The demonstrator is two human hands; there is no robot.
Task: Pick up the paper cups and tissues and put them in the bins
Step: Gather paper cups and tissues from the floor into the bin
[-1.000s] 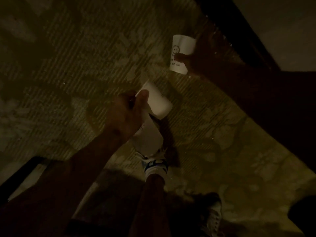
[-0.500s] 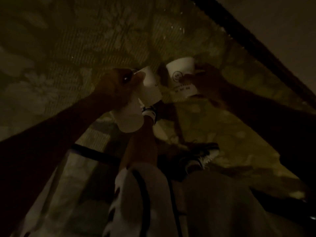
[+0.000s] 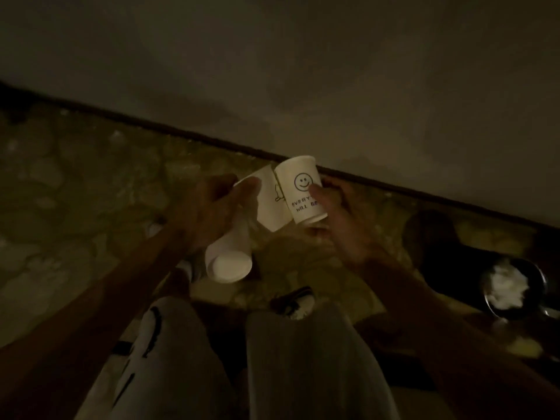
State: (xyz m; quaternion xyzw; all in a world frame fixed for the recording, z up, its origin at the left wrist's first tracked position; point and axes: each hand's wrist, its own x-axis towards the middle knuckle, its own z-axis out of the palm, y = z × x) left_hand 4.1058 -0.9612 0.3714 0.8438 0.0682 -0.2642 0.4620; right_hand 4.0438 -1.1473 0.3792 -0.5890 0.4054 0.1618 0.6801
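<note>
Head view: the scene is very dim. The right hand is raised in front of the body, its grip closed round a white paper smiley cup, thumb across the printed side next to the drawn face and the lettering, the other fingers behind. That cup is upright, tipped slightly, open end up.

Just beside it, touching its left side, is a second cup, also white with a small dark drawing, tilted with its rim towards the left hand. The left hand's grip is curled on that rim, thumb on the outside. A third cup hangs below the same hand, base turned towards the camera; it seems to be pinched in the same grip, though the fingers there are lost in shadow.

All three cups are held in the air above a patterned carpet that meets a pale wall along a dark skirting.

Low on the right, well apart from the cups, a dark round bin stands on the floor with crumpled white tissue inside it.

Light trousers and one shoe fill the bottom.
</note>
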